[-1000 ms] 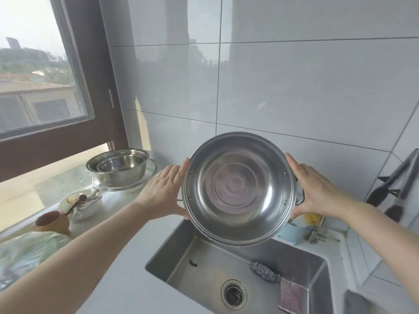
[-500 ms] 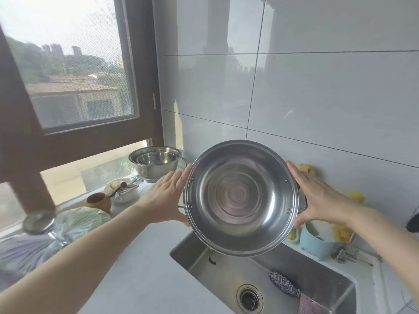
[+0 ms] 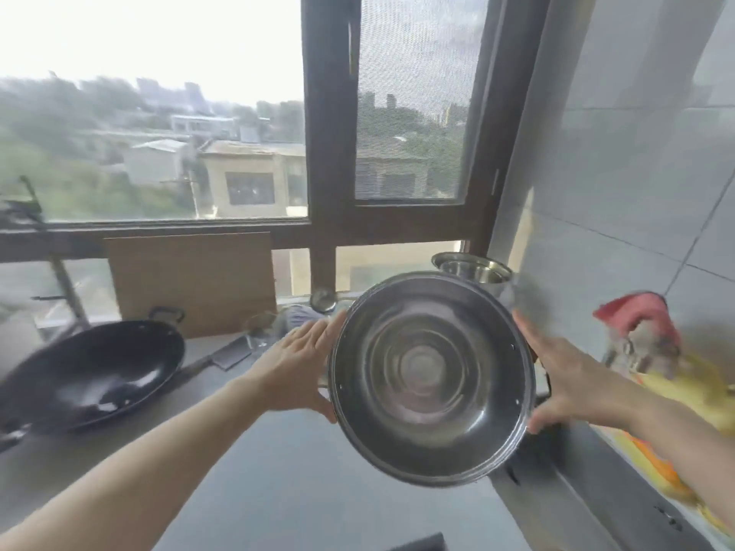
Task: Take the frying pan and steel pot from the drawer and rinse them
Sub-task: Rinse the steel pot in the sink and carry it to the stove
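Two hands on steel pot, held in air over worktop

Both hands clamping steel pot [image 3: 431,377] by its sides, mouth tilted toward camera, held clear of the grey worktop [image 3: 278,471], touching nothing else. Left hand [image 3: 296,371] flat against left wall, fingers straight along rim, thumb under. Right hand [image 3: 568,381] at right side by the small loop handle, fingers straight up along rim, thumb hooked below near handle; palm pressing, not a curled grip. Pot inside looks empty and shiny, maybe wet film, cannot tell for sure.

Frying pan [image 3: 89,373], black wok-like with a loop handle, sitting at left edge of worktop, well apart from pot. Cleaver-like blade [image 3: 226,353] lying between pan and left hand. Wooden board [image 3: 191,282] leaning at back edge against window frame. Stacked steel bowls [image 3: 473,270] at back right corner, behind pot. Red cloth [image 3: 632,312] and yellow items at right, blurred.

Handling guess: rigid thin steel, light for size, won't deform, not fragile but noisy if dropped. Smooth polished wall likely slippery when wet; squeeze hold between palms is weak. Safer to hook fingers through both side loop handles or pinch rim lip. Left handle hidden by hand.
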